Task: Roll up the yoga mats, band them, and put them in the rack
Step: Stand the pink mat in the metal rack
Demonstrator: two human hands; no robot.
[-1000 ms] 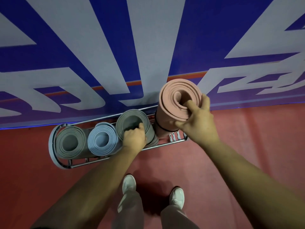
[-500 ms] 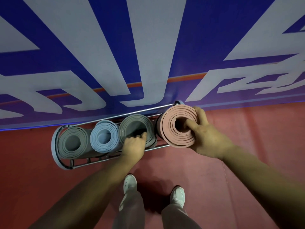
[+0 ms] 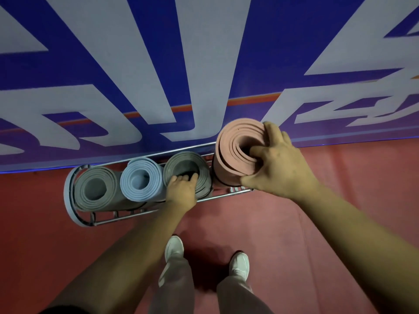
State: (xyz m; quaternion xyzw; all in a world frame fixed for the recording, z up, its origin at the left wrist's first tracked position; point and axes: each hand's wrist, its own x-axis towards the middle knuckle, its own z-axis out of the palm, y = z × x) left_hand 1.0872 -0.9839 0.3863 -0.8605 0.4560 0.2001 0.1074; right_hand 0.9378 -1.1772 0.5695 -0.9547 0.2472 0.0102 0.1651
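Observation:
A rolled pink yoga mat (image 3: 233,146) with a black band round it stands upright at the right end of the metal rack (image 3: 68,198), sticking up above the other rolls. My right hand (image 3: 278,164) grips its top, fingers hooked into the hollow core and thumb on the outer wall. Beside it in the rack stands a dark grey mat (image 3: 188,166); my left hand (image 3: 182,191) holds its near rim with fingers curled over the edge. A light blue mat (image 3: 141,180) and another grey mat (image 3: 95,189) stand upright further left.
The rack sits on a red floor (image 3: 317,223) against a blue and white banner wall (image 3: 204,64). My two white shoes (image 3: 174,248) stand just in front of the rack. Open red floor lies to the right and left.
The pink mat went down into the rack half a second ago and now stands higher again. My right hand has shifted its grip over the top. My left hand stayed on the grey mat.

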